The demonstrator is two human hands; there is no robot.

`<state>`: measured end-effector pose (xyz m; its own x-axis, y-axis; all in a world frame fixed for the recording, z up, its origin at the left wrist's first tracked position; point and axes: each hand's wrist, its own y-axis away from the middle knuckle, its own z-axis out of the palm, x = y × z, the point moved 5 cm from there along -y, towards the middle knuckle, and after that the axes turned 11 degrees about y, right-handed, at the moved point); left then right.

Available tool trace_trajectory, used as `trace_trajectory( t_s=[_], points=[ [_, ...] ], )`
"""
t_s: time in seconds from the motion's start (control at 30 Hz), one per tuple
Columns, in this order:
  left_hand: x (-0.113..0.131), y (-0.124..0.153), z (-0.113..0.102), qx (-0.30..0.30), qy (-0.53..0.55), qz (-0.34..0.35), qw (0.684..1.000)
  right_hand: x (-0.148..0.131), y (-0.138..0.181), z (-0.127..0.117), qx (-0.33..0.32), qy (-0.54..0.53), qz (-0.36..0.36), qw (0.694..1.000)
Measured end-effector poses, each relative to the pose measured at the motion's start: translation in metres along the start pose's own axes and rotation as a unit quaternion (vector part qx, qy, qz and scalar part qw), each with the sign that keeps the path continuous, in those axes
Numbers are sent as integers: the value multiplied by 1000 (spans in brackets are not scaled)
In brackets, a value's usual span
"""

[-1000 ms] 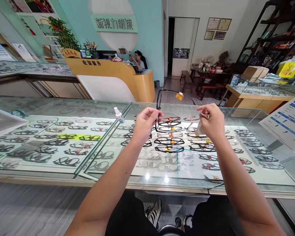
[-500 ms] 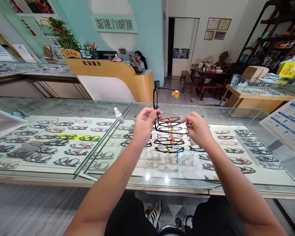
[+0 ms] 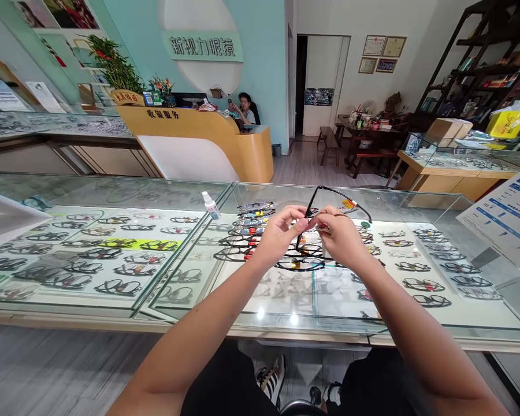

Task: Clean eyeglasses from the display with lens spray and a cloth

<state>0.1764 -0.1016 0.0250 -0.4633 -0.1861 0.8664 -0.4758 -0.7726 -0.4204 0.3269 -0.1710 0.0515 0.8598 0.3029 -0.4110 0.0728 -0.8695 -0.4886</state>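
Note:
A pair of black-framed eyeglasses (image 3: 312, 203) is held up above the glass counter, tilted on its side, an orange tag on its upper temple. My left hand (image 3: 283, 231) pinches the frame between thumb and fingers. Close against it, my right hand (image 3: 340, 234) is closed at the frame, its fingertips nearly meeting the left ones. What looks like a thin pale cloth (image 3: 325, 252) shows in the right hand, mostly hidden by the fingers. Below lie rows of tagged eyeglasses (image 3: 301, 264), partly covered by my hands.
The glass display counter (image 3: 260, 330) spans the front. On it stands a white spray bottle (image 3: 210, 205), left of my hands. Printed card stands (image 3: 507, 214) rise at both sides. Behind, a person (image 3: 245, 110) sits at a wooden cashier desk (image 3: 260, 151).
My left hand has moved right with the eyeglasses, which have turned and sunk lower. My right hand, apart from the frame before, is now at it, close to the left fingers.

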Motion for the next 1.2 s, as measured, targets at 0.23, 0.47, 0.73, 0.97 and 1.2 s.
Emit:
trace_trajectory(
  t_s=[0.23,0.47,0.73,0.97,1.2],
  points=[
    [-2,1,4,-5,54,-15,998,-2,1,3,36,-35,-5,999],
    [-5,2,4,-1,81,-26,996,1,1,4,65,-33,25,997],
    [-6,1,0,15,70,-16,997,-9,3,8,56,-78,6,995],
    [-8,2,-3,13,75,-22,997,-27,5,6,32,-115,5,993],
    [-9,3,-3,-7,73,-51,996,-22,7,12,67,-96,3,993]
  ],
)
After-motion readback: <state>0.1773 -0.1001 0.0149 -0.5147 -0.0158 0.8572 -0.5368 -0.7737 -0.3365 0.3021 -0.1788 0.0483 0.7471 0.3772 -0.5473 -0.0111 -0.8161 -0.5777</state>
